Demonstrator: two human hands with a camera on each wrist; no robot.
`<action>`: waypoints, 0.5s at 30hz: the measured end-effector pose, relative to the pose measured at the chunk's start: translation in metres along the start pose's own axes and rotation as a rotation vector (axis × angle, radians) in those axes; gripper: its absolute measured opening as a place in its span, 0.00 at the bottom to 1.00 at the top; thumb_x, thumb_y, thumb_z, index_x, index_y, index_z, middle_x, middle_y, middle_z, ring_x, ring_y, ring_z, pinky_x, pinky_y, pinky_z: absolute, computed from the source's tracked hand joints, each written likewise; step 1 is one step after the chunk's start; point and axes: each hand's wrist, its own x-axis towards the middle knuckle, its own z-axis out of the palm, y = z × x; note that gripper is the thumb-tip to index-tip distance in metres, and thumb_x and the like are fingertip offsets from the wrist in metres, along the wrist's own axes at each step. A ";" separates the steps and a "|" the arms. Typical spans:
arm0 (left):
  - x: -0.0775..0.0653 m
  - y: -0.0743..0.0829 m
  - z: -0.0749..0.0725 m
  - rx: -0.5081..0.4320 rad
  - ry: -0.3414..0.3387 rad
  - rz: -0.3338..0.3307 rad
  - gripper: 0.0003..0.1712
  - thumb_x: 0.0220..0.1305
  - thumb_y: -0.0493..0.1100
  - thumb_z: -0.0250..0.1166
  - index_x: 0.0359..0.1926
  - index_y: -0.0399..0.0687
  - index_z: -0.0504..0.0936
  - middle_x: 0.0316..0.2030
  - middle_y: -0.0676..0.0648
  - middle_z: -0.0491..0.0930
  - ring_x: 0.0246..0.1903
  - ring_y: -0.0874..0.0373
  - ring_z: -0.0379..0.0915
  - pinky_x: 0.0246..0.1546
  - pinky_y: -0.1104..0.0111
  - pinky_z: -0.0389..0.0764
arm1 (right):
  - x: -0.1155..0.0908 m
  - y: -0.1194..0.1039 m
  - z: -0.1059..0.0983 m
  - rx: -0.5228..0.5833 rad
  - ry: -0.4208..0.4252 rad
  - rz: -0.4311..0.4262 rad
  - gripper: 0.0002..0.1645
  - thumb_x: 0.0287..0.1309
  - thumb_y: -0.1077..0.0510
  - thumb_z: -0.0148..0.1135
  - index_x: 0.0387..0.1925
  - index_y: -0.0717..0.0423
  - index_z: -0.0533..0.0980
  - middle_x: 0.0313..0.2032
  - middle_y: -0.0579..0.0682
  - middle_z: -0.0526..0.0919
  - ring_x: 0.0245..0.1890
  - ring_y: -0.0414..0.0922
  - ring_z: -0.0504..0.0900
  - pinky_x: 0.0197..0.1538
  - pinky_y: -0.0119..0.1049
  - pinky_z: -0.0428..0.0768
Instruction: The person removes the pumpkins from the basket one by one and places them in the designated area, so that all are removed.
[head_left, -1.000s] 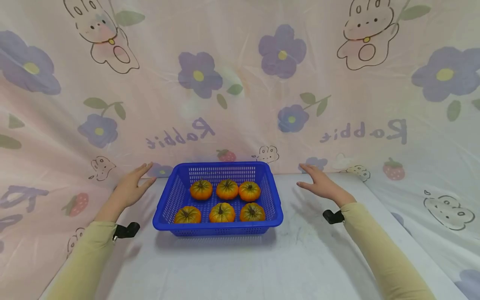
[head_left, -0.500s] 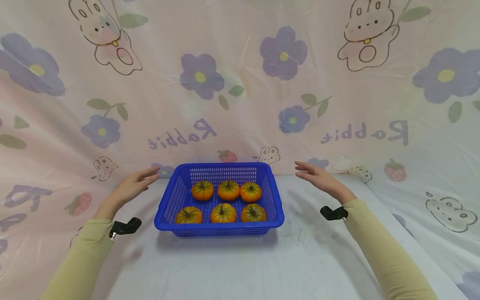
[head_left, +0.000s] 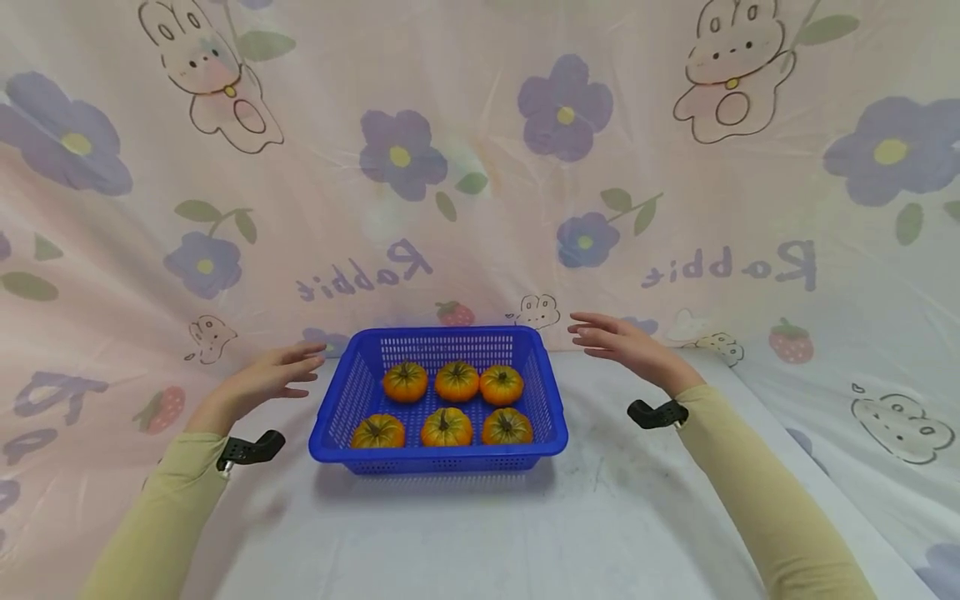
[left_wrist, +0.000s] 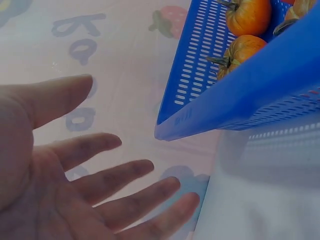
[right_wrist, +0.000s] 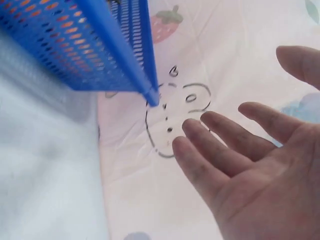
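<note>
A blue plastic basket (head_left: 438, 454) with slotted walls stands on the white table, and several small orange-green pumpkins (head_left: 446, 427) lie in it in two rows. My left hand (head_left: 258, 385) hovers just off the basket's left side, fingers spread and holding nothing. In the left wrist view that palm (left_wrist: 55, 200) faces the basket's corner with a gap between. Off the right side, my right hand (head_left: 626, 343) is raised with its fingers extended toward the basket. The right wrist view shows its fingers (right_wrist: 215, 155) apart from the blue rim (right_wrist: 125, 55), with nothing in them.
A pink cloth (head_left: 480, 208) printed with flowers, rabbits and strawberries hangs behind the table and along its sides. The white tabletop (head_left: 480, 542) stretches in front of the basket. A black wrist mount (head_left: 255, 448) sits on each sleeve.
My right hand has moved left, closer to the basket. My left hand has shifted slightly right toward it, its fingers turning to point at the basket. Basket and pumpkins stay put.
</note>
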 end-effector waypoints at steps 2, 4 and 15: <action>0.001 0.000 0.001 -0.012 -0.015 -0.016 0.39 0.73 0.52 0.51 0.73 0.34 0.48 0.69 0.27 0.48 0.64 0.28 0.51 0.55 0.49 0.72 | 0.003 -0.005 0.002 0.012 -0.015 0.002 0.34 0.71 0.47 0.49 0.71 0.56 0.56 0.68 0.62 0.60 0.66 0.58 0.62 0.66 0.53 0.60; 0.002 0.000 0.003 -0.019 -0.023 -0.032 0.40 0.73 0.52 0.51 0.73 0.34 0.47 0.69 0.27 0.49 0.64 0.28 0.52 0.54 0.50 0.73 | 0.007 -0.010 0.004 0.023 -0.028 0.001 0.34 0.71 0.47 0.49 0.71 0.56 0.56 0.68 0.61 0.61 0.66 0.58 0.63 0.66 0.53 0.60; 0.008 -0.001 0.012 -0.057 -0.064 -0.077 0.42 0.72 0.50 0.54 0.71 0.27 0.45 0.64 0.26 0.59 0.57 0.33 0.66 0.48 0.53 0.78 | 0.025 -0.030 0.029 0.049 -0.114 -0.025 0.33 0.70 0.49 0.50 0.71 0.56 0.57 0.67 0.63 0.61 0.65 0.59 0.64 0.64 0.52 0.62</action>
